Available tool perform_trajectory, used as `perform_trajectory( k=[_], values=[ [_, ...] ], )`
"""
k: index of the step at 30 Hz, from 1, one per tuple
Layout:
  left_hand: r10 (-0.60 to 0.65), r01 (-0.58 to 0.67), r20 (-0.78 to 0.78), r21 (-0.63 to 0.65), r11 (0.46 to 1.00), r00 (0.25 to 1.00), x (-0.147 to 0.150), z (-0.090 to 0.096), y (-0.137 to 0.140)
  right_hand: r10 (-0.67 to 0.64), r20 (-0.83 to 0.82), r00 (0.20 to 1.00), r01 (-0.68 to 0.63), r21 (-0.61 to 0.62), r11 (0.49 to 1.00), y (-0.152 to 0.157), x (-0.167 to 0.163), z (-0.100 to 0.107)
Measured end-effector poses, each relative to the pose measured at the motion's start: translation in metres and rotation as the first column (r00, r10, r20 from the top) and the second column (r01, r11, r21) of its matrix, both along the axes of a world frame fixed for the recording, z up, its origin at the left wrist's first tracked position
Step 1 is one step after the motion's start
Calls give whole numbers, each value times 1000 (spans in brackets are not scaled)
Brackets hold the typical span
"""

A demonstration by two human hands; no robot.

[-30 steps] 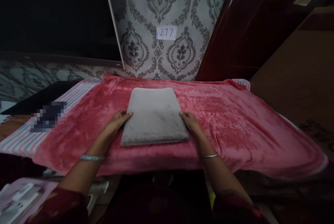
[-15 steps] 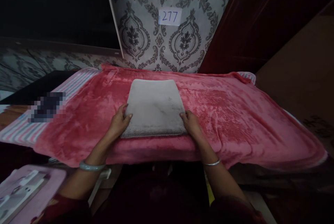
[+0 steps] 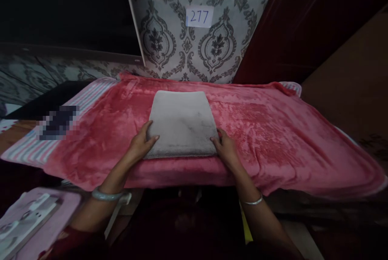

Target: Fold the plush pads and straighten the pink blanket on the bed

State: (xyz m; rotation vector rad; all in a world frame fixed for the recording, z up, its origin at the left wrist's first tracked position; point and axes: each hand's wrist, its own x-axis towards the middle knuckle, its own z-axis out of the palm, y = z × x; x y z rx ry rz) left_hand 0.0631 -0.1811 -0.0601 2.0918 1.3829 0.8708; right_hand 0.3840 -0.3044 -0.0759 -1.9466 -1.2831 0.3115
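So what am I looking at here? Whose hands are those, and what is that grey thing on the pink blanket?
The picture comes from a small camera worn on a person's head, looking forward and down, so you see that person's own two arms reaching out from the bottom. There is no machine, just bare hands. The left hand touches the left edge of a folded grey cloth, and the right hand touches its right edge. Neither hand has lifted it; it lies flat. Under it is a fuzzy pink blanket spread over a table, with a striped cloth beneath that. Each wrist wears a bangle. On the patterned wall behind is a paper label reading 277.
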Motion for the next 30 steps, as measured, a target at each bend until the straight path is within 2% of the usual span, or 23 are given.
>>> perform_trajectory(
  k=[4,7,9,12,14,16,19,22,30],
  values=[
    [52,-51,-25,15,999,998,-3,7,-4,54,-151,987,-43,74,996,-9,8,4],
    [127,-92,-151,224,970,980,3,21,-21,108,-291,951,-96,56,994,-20,11,9],
    [80,9,-243,345,938,967,15,32,-37,134,-375,917,-132,31,991,-26,9,13],
    [-160,305,-366,381,873,917,47,39,-63,151,-450,880,-150,38,988,-30,6,18],
    [-299,479,-448,367,798,842,69,32,-77,153,-495,856,-154,38,987,-29,4,20],
    [-346,560,-510,359,746,788,86,20,-85,139,-545,827,-156,15,988,-29,4,21],
    [-312,549,-535,367,751,785,96,0,-88,102,-612,785,-120,13,993,-31,3,21],
    [-306,533,-530,351,770,791,93,-7,-83,108,-679,726,-106,45,993,-38,4,21],
    [-383,599,-574,246,762,724,52,12,-64,238,-650,721,-241,86,967,-56,6,20]
  ],
)
